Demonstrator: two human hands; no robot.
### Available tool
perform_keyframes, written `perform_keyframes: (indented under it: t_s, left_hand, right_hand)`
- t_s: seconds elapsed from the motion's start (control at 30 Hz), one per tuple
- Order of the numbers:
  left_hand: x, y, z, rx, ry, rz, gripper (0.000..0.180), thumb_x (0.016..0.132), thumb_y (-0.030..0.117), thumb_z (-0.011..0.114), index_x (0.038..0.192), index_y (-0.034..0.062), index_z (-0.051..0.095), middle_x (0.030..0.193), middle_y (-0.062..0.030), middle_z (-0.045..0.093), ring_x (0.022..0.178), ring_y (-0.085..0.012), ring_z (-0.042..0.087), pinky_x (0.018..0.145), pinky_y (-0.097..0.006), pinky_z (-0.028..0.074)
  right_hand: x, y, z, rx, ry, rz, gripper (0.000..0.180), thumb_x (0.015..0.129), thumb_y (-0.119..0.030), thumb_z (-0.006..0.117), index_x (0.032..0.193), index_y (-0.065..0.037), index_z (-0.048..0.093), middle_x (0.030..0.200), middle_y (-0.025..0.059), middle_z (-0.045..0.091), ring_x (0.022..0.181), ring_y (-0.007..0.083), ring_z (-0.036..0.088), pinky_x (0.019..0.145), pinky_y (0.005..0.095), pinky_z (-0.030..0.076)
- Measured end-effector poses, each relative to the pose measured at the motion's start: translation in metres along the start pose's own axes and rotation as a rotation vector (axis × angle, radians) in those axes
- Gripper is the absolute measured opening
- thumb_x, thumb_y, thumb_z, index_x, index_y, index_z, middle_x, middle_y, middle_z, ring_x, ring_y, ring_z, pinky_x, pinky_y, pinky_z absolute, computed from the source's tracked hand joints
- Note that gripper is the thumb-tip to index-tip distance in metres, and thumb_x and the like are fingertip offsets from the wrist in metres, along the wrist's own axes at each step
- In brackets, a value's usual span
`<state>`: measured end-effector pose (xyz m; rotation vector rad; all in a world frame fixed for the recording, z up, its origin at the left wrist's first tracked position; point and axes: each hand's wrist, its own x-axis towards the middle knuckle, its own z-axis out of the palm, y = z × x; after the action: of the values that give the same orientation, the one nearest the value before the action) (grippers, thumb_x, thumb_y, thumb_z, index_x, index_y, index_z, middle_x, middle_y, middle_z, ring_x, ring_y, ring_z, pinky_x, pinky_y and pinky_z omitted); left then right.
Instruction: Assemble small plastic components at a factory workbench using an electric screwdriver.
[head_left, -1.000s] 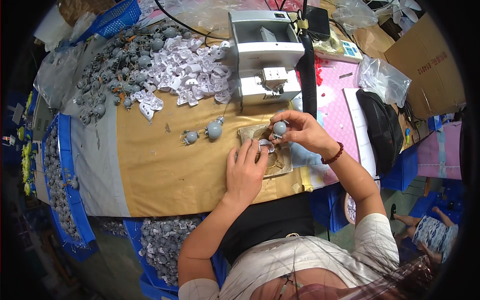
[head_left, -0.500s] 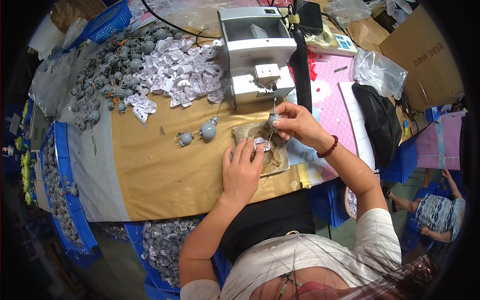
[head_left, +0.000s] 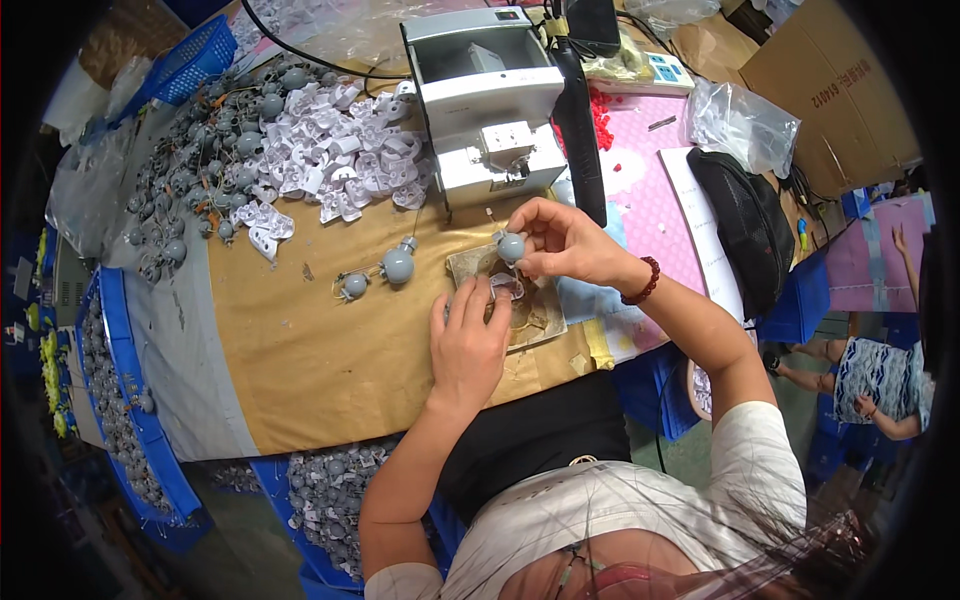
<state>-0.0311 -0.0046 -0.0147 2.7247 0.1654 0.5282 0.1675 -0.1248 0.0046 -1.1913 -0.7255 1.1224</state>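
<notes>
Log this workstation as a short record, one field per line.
Right hand: pinches a grey ball part
Left hand: fingertips at a white piece over the square tray
Left of tray: a larger grey ball and a smaller grey ball
Upper left: grey heap beside white heap
Beyond hands: grey-and-white machine

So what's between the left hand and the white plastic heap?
In the head view, a big grey ball and a small grey ball lie between the left hand and the white heap.
</notes>
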Motion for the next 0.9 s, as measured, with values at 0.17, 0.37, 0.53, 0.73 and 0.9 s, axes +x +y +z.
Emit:
perform_keyframes:
  t_s: [0.17,0.37,0.53,0.73,0.9]
  left_hand:
    - [0.000,0.000,0.001,0.007,0.001,0.012,0.035,0.085,0.009,0.070,0.120,0.0074,0.069,0.125,-0.0145,0.061,0.123,-0.0310,0.057,0.103,-0.050,0.042]
    - [0.001,0.002,0.001,0.024,-0.011,0.015,0.036,0.085,0.009,0.071,0.121,0.0066,0.068,0.127,-0.0145,0.061,0.123,-0.0307,0.057,0.103,-0.049,0.042]
    - [0.001,0.001,0.002,0.027,-0.016,0.025,0.037,0.084,0.008,0.071,0.121,0.0066,0.068,0.127,-0.0154,0.061,0.123,-0.0311,0.057,0.103,-0.049,0.042]
    - [0.001,-0.002,0.002,0.042,-0.015,0.049,0.033,0.084,0.015,0.071,0.116,0.0069,0.067,0.127,-0.0142,0.062,0.125,-0.0295,0.055,0.103,-0.050,0.041]
    - [0.001,-0.002,0.002,0.022,-0.002,0.054,0.030,0.083,0.014,0.071,0.112,0.0060,0.068,0.126,-0.0144,0.062,0.125,-0.0297,0.055,0.102,-0.049,0.042]
  right_hand:
    - [0.010,-0.002,0.012,-0.220,0.036,-0.050,0.046,0.088,0.003,0.063,0.132,-0.005,0.054,0.104,0.0013,0.061,0.079,0.0053,0.058,0.073,0.0241,0.051]
    - [0.013,-0.016,0.007,-0.660,-0.042,-0.066,0.043,0.083,-0.001,0.064,0.125,-0.005,0.060,0.109,0.0073,0.053,0.095,0.0143,0.057,0.084,0.0279,0.051]
    - [0.002,-0.003,0.010,-0.377,0.074,-0.211,0.044,0.086,0.005,0.064,0.128,-0.002,0.055,0.120,0.0098,0.051,0.108,0.0159,0.059,0.092,0.0285,0.057]
    - [-0.002,-0.010,-0.001,-0.143,-0.109,-0.047,0.044,0.087,0.008,0.068,0.128,0.000,0.056,0.118,0.0061,0.061,0.105,0.0135,0.066,0.089,0.0281,0.058]
    - [-0.001,-0.016,-0.002,-0.213,-0.184,0.056,0.045,0.082,-0.001,0.081,0.123,0.000,0.063,0.106,0.0038,0.066,0.099,0.0128,0.066,0.086,0.0289,0.056]
